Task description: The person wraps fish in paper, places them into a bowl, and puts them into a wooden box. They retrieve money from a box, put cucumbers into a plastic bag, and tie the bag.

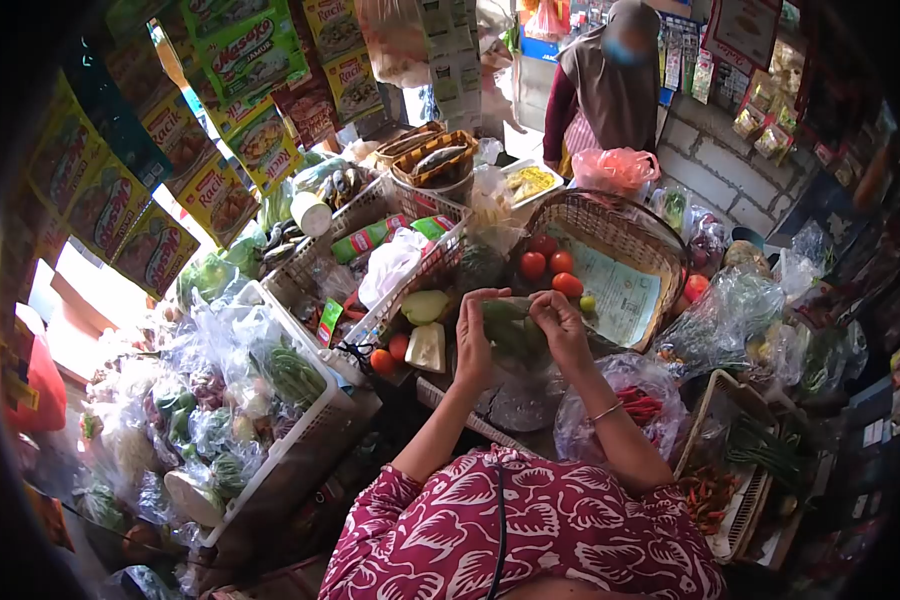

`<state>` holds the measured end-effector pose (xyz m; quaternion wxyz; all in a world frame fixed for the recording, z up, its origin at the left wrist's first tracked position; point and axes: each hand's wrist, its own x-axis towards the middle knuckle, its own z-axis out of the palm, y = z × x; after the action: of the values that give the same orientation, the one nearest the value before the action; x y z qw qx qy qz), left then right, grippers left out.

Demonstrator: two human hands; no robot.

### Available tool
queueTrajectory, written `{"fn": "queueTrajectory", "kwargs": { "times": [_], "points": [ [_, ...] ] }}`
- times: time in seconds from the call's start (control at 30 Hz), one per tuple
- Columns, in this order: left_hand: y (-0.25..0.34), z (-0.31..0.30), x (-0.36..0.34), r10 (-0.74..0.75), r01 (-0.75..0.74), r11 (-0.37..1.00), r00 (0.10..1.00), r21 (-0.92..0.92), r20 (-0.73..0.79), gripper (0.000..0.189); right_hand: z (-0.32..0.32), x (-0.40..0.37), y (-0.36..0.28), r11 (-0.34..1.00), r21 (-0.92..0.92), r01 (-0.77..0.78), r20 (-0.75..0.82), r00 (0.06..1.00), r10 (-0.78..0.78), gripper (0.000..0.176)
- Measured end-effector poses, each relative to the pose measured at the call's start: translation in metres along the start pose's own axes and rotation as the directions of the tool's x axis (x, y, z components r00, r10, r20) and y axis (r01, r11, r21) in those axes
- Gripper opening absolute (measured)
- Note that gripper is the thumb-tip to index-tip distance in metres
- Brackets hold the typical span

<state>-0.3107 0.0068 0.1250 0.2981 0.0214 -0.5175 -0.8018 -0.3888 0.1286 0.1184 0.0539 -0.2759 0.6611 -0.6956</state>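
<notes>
1. Holding a clear plastic bag (510, 338) at chest height over the stall, the person works with both hands close together. The bag hangs between them, just in front of the wicker basket (610, 225).
2. The left hand (473, 345) is closed on the bag's left upper edge, with the fingers curled over the film.
3. The right hand (562, 328) pinches the right upper edge, its fingertips turned inward toward the left hand. A bracelet (606, 410) sits on that wrist.
4. The bag holds long green vegetables (506, 314). Their kind cannot be told through the film.
5. Surroundings:
   - Tomatoes (550, 265) and a printed sheet (615, 290) lie in the wicker basket.
   - Cut pale gourd pieces (426, 345) sit just left of the left hand.
   - A bag of red chillies (635, 405) lies below the right forearm.
   - A white crate (290, 450) of bagged greens stands well to the left.
   - Another person (610, 90) stands beyond the basket, well apart from the bag.
6. Judgement on handling:
   - The film looks thin and the load heavy for it, so both pinches should stay on the mouth and not on the sidewalls.
   - The pull should be kept even on both sides to avoid a tear.
   - The bag is best kept over the stall and clear of the tomatoes, so that a slip lands on produce bags and not on the floor.
</notes>
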Motion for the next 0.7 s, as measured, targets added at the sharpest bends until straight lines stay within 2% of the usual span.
{"fn": "queueTrajectory", "kwargs": {
  "times": [0.03, 0.07, 0.1, 0.17, 0.2, 0.27, 0.37, 0.4, 0.5, 0.53, 0.57, 0.63, 0.67, 0.7],
  "points": [
    [0.003, -0.003, 0.004, -0.027, 0.026, 0.998, 1.0, 0.052, 0.016, 0.037, 0.0, 0.003, -0.006, 0.999, 0.004, 0.048, 0.044, 0.998, -0.048, 0.011],
    [0.005, 0.001, 0.005, -0.014, 0.013, 1.0, 0.999, -0.024, -0.046, 0.042, 0.001, 0.006, -0.013, 0.995, 0.01, 0.095, 0.087, 0.992, -0.095, 0.013],
    [0.002, -0.001, 0.005, -0.016, 0.015, 1.0, 0.999, -0.021, -0.047, 0.042, -0.001, 0.006, -0.022, 0.996, 0.012, 0.092, 0.086, 0.992, -0.093, 0.013],
    [-0.004, -0.005, 0.01, 0.029, -0.03, 1.0, 1.0, 0.009, 0.007, 0.043, -0.001, 0.007, -0.046, 0.986, -0.142, 0.091, 0.23, 0.972, -0.057, 0.016],
    [-0.005, -0.003, 0.011, 0.028, -0.028, 1.0, 1.0, 0.01, 0.009, 0.043, 0.0, 0.009, -0.047, 0.986, -0.141, 0.09, 0.228, 0.972, -0.056, 0.016],
    [-0.002, 0.005, 0.013, 0.12, -0.134, 0.953, 0.991, 0.27, 0.066, 0.045, 0.001, 0.01, -0.047, 0.896, -0.346, 0.279, 0.278, 0.942, -0.186, 0.019],
    [0.02, 0.011, 0.013, 0.067, -0.074, 0.968, 0.997, 0.239, 0.038, 0.045, -0.01, 0.015, -0.069, 0.926, -0.301, 0.228, 0.2, 0.965, -0.173, 0.019],
    [0.027, 0.013, 0.013, 0.012, -0.014, 0.996, 1.0, 0.084, 0.02, 0.045, -0.015, 0.018, -0.075, 0.934, -0.251, 0.255, 0.19, 0.959, -0.21, 0.018],
    [0.034, 0.021, 0.015, -0.008, 0.007, 0.998, 1.0, 0.069, 0.028, 0.045, -0.007, 0.016, -0.071, 0.925, -0.267, 0.271, 0.154, 0.959, -0.237, 0.018],
    [0.025, 0.018, 0.019, 0.074, -0.096, 0.96, 0.993, 0.262, 0.093, 0.045, -0.007, 0.018, -0.066, 0.851, -0.368, 0.374, 0.269, 0.919, -0.288, 0.019],
    [0.02, 0.014, 0.019, 0.074, -0.096, 0.959, 0.993, 0.265, 0.095, 0.045, -0.009, 0.018, -0.066, 0.853, -0.366, 0.373, 0.266, 0.92, -0.289, 0.019],
    [0.014, 0.008, 0.024, 0.133, -0.19, 0.913, 0.975, 0.36, 0.176, 0.045, -0.02, 0.023, -0.076, 0.962, -0.216, 0.169, 0.189, 0.974, -0.129, 0.018],
    [0.013, 0.006, 0.027, 0.121, -0.151, 0.931, 0.987, 0.334, 0.109, 0.044, -0.024, 0.025, -0.082, 0.941, -0.256, 0.223, 0.195, 0.965, -0.175, 0.018],
    [0.012, 0.005, 0.028, 0.112, -0.141, 0.932, 0.988, 0.333, 0.106, 0.044, -0.023, 0.025, -0.086, 0.942, -0.259, 0.214, 0.193, 0.967, -0.166, 0.018]
  ]
}}
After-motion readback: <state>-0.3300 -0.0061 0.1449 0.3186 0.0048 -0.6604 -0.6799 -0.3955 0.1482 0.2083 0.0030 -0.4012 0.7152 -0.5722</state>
